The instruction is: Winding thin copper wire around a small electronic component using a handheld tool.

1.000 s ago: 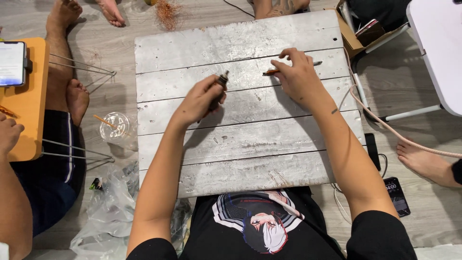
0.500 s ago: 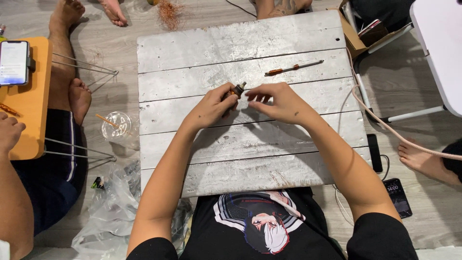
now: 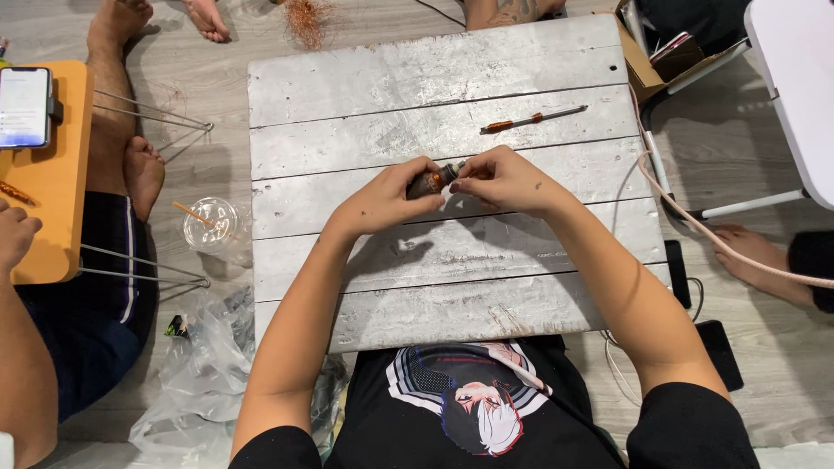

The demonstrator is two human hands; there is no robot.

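A small dark cylindrical part with coppery windings sits between both my hands, above the middle of a grey plank board. My left hand grips its body. My right hand pinches its tip from the right. An orange-handled screwdriver lies on the board beyond my right hand, untouched.
A clear plastic cup with a straw stands on the floor left of the board, with plastic bags below it. Another person sits at left by an orange table bearing a phone. A copper wire tangle lies beyond the board; phones lie at right.
My right hand left the screwdriver on the board and came down to meet my left hand. Both hands now hold the small part nearer the board's middle.
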